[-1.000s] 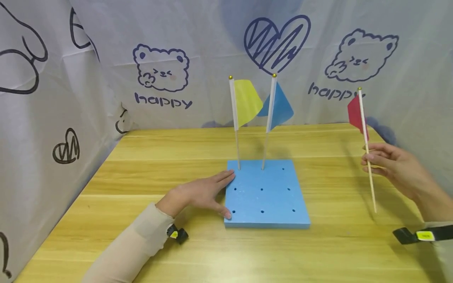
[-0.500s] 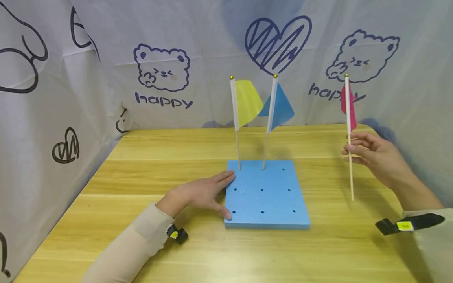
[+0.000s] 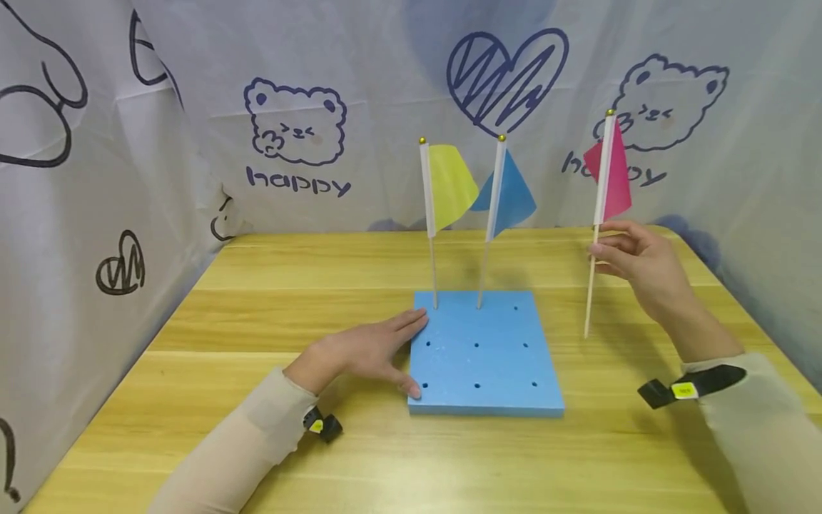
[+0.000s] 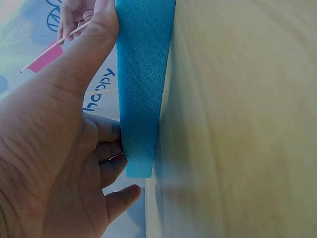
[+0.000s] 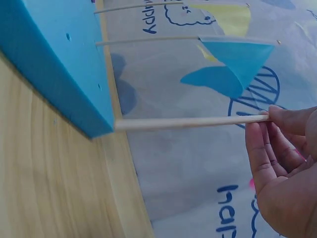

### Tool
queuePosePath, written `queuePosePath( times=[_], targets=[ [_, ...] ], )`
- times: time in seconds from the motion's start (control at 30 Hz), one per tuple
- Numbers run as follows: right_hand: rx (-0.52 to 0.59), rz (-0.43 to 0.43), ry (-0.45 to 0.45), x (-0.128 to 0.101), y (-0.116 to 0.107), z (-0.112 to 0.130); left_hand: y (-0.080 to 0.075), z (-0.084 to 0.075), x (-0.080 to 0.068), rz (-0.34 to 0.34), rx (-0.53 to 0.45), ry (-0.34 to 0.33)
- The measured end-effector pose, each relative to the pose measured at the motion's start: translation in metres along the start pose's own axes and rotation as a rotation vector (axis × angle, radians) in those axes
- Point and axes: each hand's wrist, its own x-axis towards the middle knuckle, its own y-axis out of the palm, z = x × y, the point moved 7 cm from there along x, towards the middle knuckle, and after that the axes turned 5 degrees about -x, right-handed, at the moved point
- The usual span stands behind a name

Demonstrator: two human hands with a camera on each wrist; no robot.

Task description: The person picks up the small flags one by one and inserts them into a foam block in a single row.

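Note:
A square blue foam block (image 3: 486,353) (image 4: 143,74) (image 5: 54,69) with a grid of holes lies on the wooden table (image 3: 321,442). A yellow flag (image 3: 446,184) and a blue flag (image 3: 510,193) (image 5: 237,64) stand in its two far holes. My left hand (image 3: 369,351) (image 4: 54,148) rests flat against the block's left edge, fingers straight. My right hand (image 3: 632,260) (image 5: 285,168) pinches the stick of a pink flag (image 3: 606,175) and holds it upright to the right of the block, its tip above the table.
White cloth walls printed with bears, hearts and "happy" (image 3: 298,182) close in the table on the left, back and right. Wrist straps (image 3: 690,385) sit on both sleeves.
My right hand has carried the pink flag left and up, toward the block, and the stick now stands more upright. My left hand has stayed against the block.

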Motion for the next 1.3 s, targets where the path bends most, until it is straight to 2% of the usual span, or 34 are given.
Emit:
queuePosePath(
  times=[0.17,0.3,0.67,0.9,1.13,1.3],
  targets=[
    [-0.106,-0.017,-0.027,0.006,0.013,0.004,0.0,0.0,-0.001,0.004,-0.001,-0.006],
    [-0.129,-0.014,-0.04,0.012,0.024,0.003,0.001,0.0,-0.002,0.005,-0.003,-0.008],
    [-0.066,-0.064,-0.09,0.029,0.051,0.001,0.0,-0.001,-0.002,0.013,0.006,-0.015],
    [-0.108,-0.104,-0.114,0.037,0.064,-0.005,-0.001,-0.001,-0.001,0.007,0.008,-0.009],
    [-0.11,-0.092,-0.148,0.041,0.073,-0.012,-0.001,0.0,0.0,0.008,0.003,-0.011],
    [-0.104,-0.061,-0.135,0.039,0.078,-0.019,0.0,0.001,0.0,0.008,0.008,-0.011]
  ],
)
